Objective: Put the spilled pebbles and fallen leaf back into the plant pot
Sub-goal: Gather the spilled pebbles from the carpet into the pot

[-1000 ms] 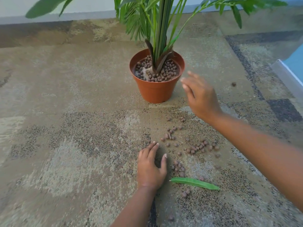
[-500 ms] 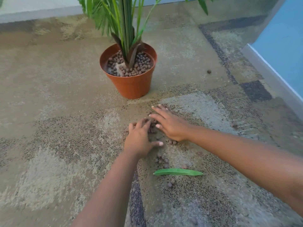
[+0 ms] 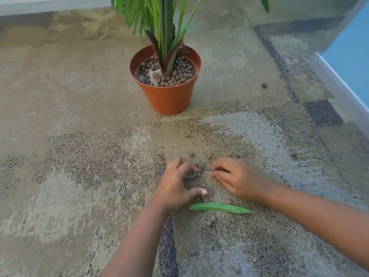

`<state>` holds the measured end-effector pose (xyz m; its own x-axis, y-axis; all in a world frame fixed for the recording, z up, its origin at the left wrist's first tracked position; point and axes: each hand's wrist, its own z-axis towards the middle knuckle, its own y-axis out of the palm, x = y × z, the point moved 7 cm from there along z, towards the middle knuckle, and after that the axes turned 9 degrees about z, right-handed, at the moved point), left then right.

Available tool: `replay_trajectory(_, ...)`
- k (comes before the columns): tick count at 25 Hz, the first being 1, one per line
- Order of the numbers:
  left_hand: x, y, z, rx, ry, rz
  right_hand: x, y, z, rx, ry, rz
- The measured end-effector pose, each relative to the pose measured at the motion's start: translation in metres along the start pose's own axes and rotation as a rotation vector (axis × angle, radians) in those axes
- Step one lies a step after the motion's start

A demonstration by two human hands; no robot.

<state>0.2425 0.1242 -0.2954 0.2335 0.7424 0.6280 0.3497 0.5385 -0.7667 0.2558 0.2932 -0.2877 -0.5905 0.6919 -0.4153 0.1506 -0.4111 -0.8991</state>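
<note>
A terracotta plant pot stands on the carpet, filled with brown pebbles around green stems. Spilled pebbles lie in a small heap on the carpet in front of it. My left hand rests over the heap with curled fingers touching the pebbles, thumb spread toward me. My right hand lies palm-down just right of the heap, fingers curled on the carpet; what is beneath it is hidden. A long green fallen leaf lies flat just behind both hands, toward me. Two or three pebbles sit near the leaf.
Stray pebbles lie apart: one right of the pot, one farther right, one near my left forearm. A blue wall with a grey skirting board runs along the right. Plant fronds overhang the pot.
My right hand dropped from near the pot to the carpet. Both hands have drawn toward me, raking the scattered pebbles into a heap between them. The leaf has stayed in place.
</note>
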Motion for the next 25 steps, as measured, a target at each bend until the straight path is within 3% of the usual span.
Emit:
replay_trajectory(2,0.003,0.005,0.001,0.015,-0.063,-0.024,0.017,-0.012,-0.016,0.055,0.072,-0.032)
replay_trajectory(4,0.003,0.012,0.007,0.021,-0.099,0.16,0.039,-0.02,-0.034,0.076,0.237,-0.018)
replay_trajectory(7,0.004,0.018,0.025,-0.054,-0.071,0.382,0.058,-0.012,-0.05,-0.052,0.45,-0.035)
replay_trajectory(9,0.011,0.021,0.032,-0.091,-0.001,0.376,0.049,-0.004,-0.047,-0.122,0.404,-0.044)
replay_trajectory(13,0.033,0.022,0.023,-0.096,0.152,0.134,0.016,0.007,-0.043,-0.242,0.216,-0.004)
replay_trajectory(18,0.034,0.02,-0.016,0.028,0.311,0.162,-0.043,0.037,-0.053,-0.261,0.008,-0.046)
replay_trajectory(25,0.003,-0.005,-0.029,0.281,0.031,-0.12,-0.053,0.049,-0.023,-0.192,0.092,-0.122)
